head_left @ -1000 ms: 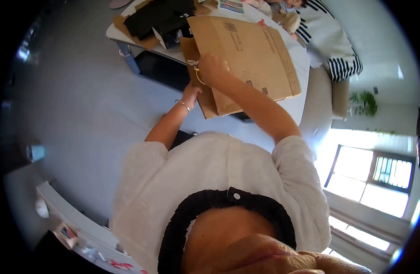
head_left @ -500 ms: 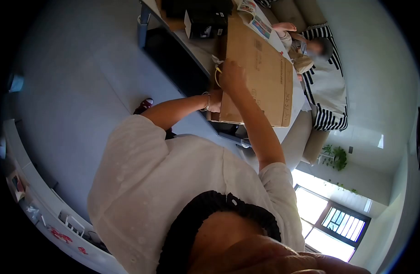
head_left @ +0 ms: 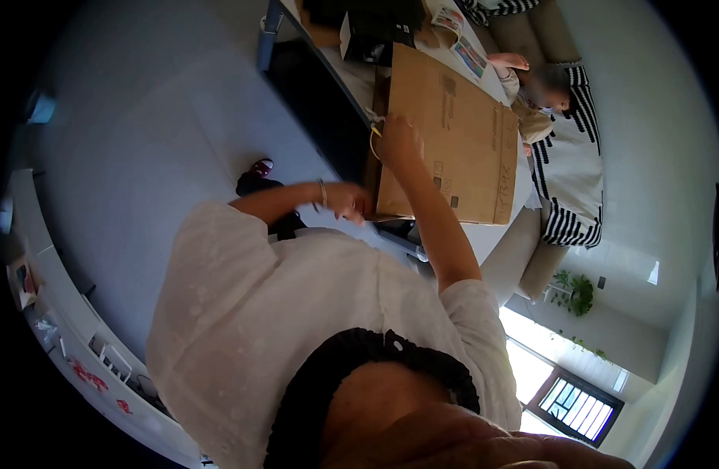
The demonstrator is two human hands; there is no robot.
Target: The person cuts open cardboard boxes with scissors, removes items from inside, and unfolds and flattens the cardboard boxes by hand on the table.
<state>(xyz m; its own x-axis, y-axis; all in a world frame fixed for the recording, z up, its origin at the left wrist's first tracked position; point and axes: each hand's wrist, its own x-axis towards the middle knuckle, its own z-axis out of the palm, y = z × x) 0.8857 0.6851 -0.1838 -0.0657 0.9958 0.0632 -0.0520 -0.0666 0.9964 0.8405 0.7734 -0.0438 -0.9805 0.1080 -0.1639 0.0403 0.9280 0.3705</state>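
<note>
One cardboard carton: lies on the white counter, broad printed face up, a darker side panel showing along its left edge.
Right hand: at the carton's left edge, fingers curled, a yellow loop and a pale scrap beside them; what this grip closes on, if anything, I cannot tell.
Left hand: blurred, by the carton's lower left corner, its grip loose with fingers apart; whether it touches the cardboard I cannot tell.
Carton edges: the top one stops near a black box; the right one leaves a strip of white counter beside it.
Room for moving: grey floor spreads left of the counter, past a dark panel below the counter's left edge.
Carton print: a square block, a thin line of text, small boxed symbols and larger dark characters along the right edge, all too small to read.
Magazine: coloured pages beyond the carton, words unreadable.
Sofa: another person on it, beside a black-and-white striped blanket.
</note>
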